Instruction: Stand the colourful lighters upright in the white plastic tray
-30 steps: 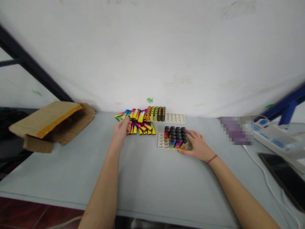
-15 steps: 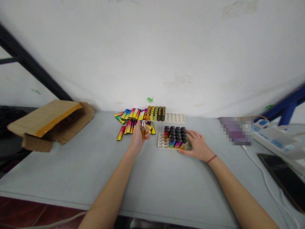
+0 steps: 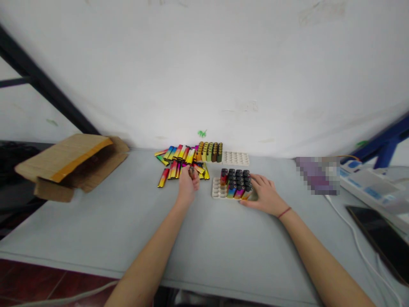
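My left hand (image 3: 188, 184) is closed around a lighter (image 3: 191, 171), of which only a small dark end shows above the fingers. The rest of it is hidden in my fist. Just behind that hand lies a loose heap of shiny, multicoloured lighters (image 3: 173, 169). My right hand (image 3: 266, 197) grips the right end of a white tray (image 3: 219, 194) with round holes, thumb at the front edge and fingers along the side. Lighters with black tops (image 3: 237, 183) stand upright in the tray's right part. A few holes show on its left.
Against the wall stands a block of gold-topped lighters (image 3: 209, 152) beside another white holed tray (image 3: 235, 158). An open cardboard box (image 3: 68, 160) lies at the left. On the right are a power strip (image 3: 367, 183), a white cable (image 3: 348, 226) and a black phone (image 3: 378, 238).
My left hand has turned the lighter, so its long gold side no longer shows and the fist looks tighter. My right hand and the tray have stayed in place.
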Motion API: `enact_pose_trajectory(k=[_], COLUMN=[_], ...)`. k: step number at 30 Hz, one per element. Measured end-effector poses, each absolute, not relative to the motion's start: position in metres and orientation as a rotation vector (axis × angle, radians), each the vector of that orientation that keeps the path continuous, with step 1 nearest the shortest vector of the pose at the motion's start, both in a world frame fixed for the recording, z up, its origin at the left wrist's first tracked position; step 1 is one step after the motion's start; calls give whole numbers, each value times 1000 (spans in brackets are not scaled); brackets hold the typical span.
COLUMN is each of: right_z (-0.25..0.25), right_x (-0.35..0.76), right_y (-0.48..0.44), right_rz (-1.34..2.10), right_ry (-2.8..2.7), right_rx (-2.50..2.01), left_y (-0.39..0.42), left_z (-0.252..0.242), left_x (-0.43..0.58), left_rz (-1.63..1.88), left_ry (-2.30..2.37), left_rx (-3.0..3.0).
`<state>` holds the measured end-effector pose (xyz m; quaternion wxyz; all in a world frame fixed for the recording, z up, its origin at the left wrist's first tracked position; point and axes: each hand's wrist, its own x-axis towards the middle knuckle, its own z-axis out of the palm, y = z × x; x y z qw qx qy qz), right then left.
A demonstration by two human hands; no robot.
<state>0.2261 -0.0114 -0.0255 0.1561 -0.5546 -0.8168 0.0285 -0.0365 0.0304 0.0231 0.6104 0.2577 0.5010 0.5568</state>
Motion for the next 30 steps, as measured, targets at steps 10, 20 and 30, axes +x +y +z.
enact_pose_trajectory(k=[10,20,30], right_z=[-26,-25,-26], right_x=[226,227,227], right_y=[-10,-11,-11], right_rz=[92,97,90], right_ry=[-2338,-2332,-2342], right_rx=[-1584,-1579,-1584], left_y=[26,30,27], left_z=[17,14,4], left_x=[-34,-32,-26], left_rz=[1310,1242,1266], left_ry=[1150,1211,1246], left_rx=[618,641,696])
